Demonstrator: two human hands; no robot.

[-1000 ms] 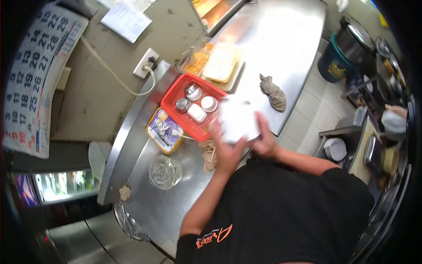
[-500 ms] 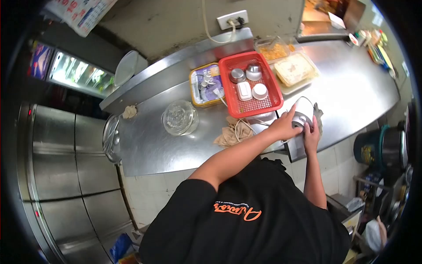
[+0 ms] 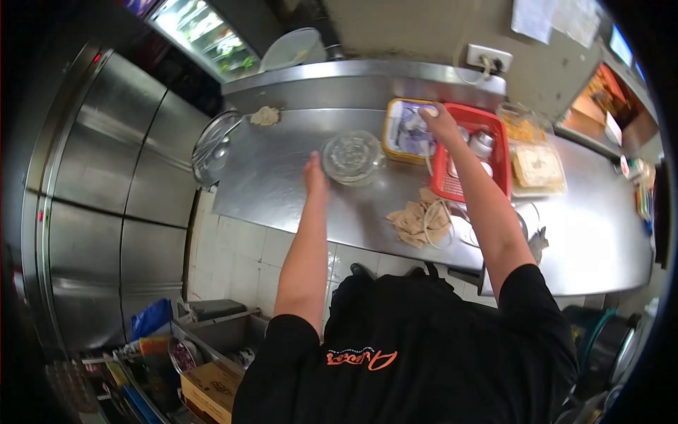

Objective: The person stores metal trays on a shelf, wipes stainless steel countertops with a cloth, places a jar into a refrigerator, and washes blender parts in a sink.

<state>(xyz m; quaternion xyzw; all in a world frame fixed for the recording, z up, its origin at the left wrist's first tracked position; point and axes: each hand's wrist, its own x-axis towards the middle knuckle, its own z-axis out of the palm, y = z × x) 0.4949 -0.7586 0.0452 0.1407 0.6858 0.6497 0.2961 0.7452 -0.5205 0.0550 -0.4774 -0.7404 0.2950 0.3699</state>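
My left hand [image 3: 314, 175] is beside the left side of a round clear glass container [image 3: 352, 157], its fingers stretched out and slightly blurred. I cannot tell whether it touches the glass. Over the border between a yellow-rimmed tray [image 3: 393, 150] and a red plastic basket [image 3: 446, 185] is my right hand [image 3: 441, 121]. Its fingers are curled; a small pale thing shows at the fingertips, too small to name. The basket holds a metal-lidded jar [image 3: 482, 143] and white containers, partly hidden by my right forearm.
A crumpled brown cloth [image 3: 418, 220] and a white cord lie at the counter's front edge. Right of the basket stand plastic food tubs [image 3: 538, 168]. Far left are a round metal tray [image 3: 212, 159] with utensils and another cloth [image 3: 265, 116]. A wall socket [image 3: 489, 58] is behind.
Both hands have let go of the white-and-grey cylindrical thing at the right. My left hand has moved to the glass container, my right to the tray and basket. The view has swung left.
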